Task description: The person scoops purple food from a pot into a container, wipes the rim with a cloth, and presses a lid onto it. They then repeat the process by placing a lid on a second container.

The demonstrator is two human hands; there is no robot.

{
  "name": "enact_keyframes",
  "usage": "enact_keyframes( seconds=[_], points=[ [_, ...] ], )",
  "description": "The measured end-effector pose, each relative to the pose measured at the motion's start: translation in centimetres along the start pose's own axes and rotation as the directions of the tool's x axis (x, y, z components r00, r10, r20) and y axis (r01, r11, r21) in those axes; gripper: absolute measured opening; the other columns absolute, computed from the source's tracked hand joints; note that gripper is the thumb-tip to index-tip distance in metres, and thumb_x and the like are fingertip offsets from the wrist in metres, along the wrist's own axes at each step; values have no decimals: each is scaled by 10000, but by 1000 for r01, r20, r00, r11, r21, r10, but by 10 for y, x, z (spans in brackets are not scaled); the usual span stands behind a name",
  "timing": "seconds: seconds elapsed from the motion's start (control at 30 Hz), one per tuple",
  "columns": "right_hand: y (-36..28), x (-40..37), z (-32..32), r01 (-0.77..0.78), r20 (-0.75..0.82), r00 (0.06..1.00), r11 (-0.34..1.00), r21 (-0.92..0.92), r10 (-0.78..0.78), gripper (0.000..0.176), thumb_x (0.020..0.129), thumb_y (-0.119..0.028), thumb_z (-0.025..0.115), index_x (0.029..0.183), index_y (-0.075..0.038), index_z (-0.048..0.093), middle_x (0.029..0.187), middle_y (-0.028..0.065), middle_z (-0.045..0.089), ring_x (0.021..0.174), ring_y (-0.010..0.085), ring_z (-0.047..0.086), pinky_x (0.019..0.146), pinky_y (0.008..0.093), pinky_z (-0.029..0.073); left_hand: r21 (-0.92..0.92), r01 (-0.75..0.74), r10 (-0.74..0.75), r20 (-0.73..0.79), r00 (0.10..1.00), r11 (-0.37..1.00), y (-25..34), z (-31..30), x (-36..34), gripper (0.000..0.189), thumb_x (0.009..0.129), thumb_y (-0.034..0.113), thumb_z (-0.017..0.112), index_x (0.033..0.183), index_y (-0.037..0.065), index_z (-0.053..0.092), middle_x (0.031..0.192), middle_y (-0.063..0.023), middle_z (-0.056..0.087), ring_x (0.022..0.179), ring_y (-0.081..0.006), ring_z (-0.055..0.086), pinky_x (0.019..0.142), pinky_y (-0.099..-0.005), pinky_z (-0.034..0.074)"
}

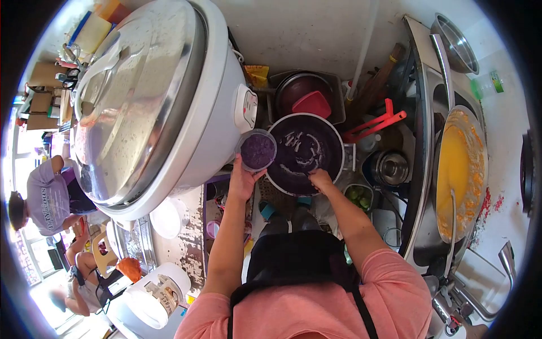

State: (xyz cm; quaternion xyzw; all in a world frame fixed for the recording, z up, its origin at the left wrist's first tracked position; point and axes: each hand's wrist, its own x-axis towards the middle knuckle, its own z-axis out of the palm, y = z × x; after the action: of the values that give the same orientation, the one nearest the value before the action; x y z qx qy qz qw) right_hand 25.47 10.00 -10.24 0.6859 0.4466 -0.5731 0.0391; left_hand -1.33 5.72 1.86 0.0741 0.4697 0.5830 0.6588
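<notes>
My left hand [244, 179] is wrapped round the lower side of a round clear plastic tub [257, 151] filled with a purple mass. The tub is beside the left rim of a large dark pan [330, 152], which has whitish-purple streaks smeared over its inside. My right hand [320, 179] is closed at the pan's near right edge, its fingertips over the inside. Whatever it grips is too small and dark to make out. What carries the pan's weight does not show.
A big white cooker with a steel lid [141, 107] stands close on the left. On the right, a wide pan of yellow liquid [454, 164] with a ladle sits on the stove. Red handles [378, 121], steel pots [390, 168] and basins are beyond. Two people are at far left.
</notes>
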Motion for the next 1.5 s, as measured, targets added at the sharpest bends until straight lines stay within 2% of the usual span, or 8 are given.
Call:
enact_keyframes(
  seconds=[0.23,0.37,0.77,0.97,1.17,1.27,1.4,1.5],
  points=[
    [14,-7,-39,41,197,974,943,329,-111,405,832,-147,620,1213,-13,599,607,37,554,384,107,453,323,262,306,40,-8,7,27,1000,999,1,-7,-5,610,941,518,502,1360,87,397,1331,-93,520,1180,-237,556,907,-417,531],
    [19,-33,-62,28,264,955,930,368,-133,395,852,-158,622,1222,-24,590,615,29,549,393,103,449,332,260,305,41,-8,7,26,1000,999,4,-9,-7,597,938,508,514,1350,90,403,1324,-95,523,1180,-239,555,901,-408,531],
    [23,-152,-107,24,79,994,864,502,-74,405,890,-130,567,1276,-9,558,651,29,538,428,103,436,368,258,304,40,5,-3,-49,999,999,-8,-27,14,676,873,472,646,1379,124,362,1335,-68,506,1188,-239,540,921,-449,501],
    [6,-205,-130,143,1,986,857,495,-166,401,885,-140,587,1254,17,568,656,19,535,431,90,429,373,249,304,82,44,-43,-17,999,996,-23,-17,30,706,870,497,639,1387,105,361,1329,-82,511,1224,-257,509,978,-490,453],
    [-18,-245,-146,286,-137,955,935,207,-262,378,899,-164,581,1262,-56,581,639,21,538,483,103,497,451,270,384,81,74,-82,90,993,994,-39,20,34,796,863,517,636,1441,113,268,1380,-100,451,1224,-292,506,978,-511,440],
    [-18,-250,-139,662,-281,607,668,-338,-744,363,895,-171,591,1254,-125,590,693,84,572,582,196,586,549,341,460,75,97,-108,162,981,993,-48,35,37,805,863,531,628,1450,118,264,1392,-105,435,1225,-292,499,981,-515,431],
    [-44,-285,-124,386,-308,607,610,-691,-733,348,878,-165,602,1227,-165,606,817,116,589,742,323,612,647,426,492,58,120,-129,189,973,991,-54,54,35,790,874,517,622,1454,118,265,1391,-106,434,1212,-286,506,977,-512,433],
    [-41,-295,-121,326,-322,552,555,-765,-769,347,882,-166,598,1229,-173,607,787,99,579,738,300,613,647,413,495,34,120,-124,178,976,992,-54,61,34,786,881,504,620,1460,117,256,1387,-105,438,1212,-280,506,974,-508,436]
  ],
)
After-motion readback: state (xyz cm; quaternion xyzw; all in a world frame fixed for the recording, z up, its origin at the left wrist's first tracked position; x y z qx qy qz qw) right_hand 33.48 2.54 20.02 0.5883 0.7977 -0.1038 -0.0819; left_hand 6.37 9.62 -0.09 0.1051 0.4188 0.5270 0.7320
